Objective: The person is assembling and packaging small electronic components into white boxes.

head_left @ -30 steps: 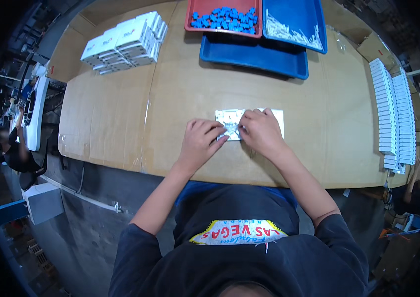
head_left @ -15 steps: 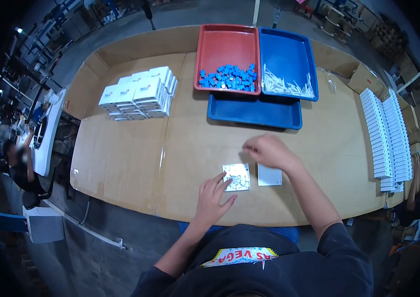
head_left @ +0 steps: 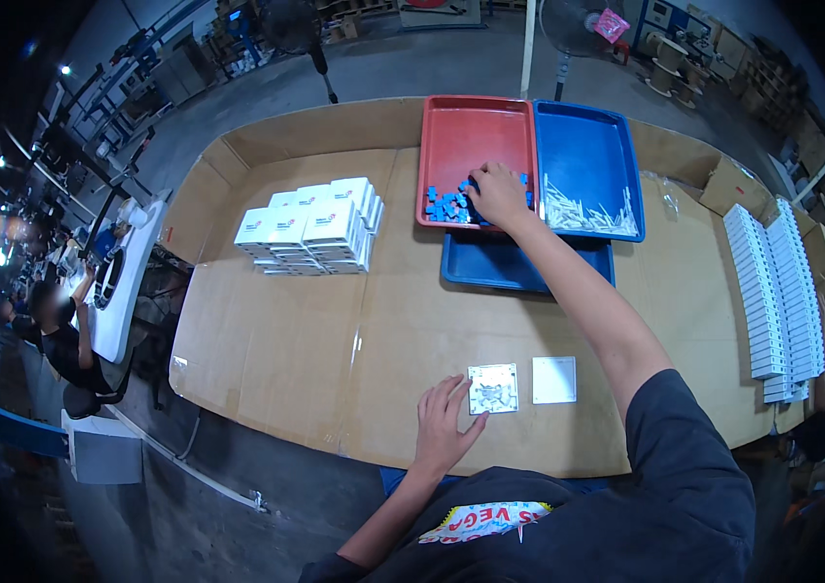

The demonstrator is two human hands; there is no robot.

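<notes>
Here, the left hand (head_left: 444, 428), spread and unclenched, is nearer the square white casing (head_left: 493, 389), at its left, while the right hand (head_left: 500, 194) reaches far beyond into blue pieces (head_left: 448, 207) in a red tray (head_left: 476, 126), its grasp unclear.

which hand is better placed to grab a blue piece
Probably the right hand: it is at the blue pieces in the red tray, while the left hand is by the square white part.
</notes>
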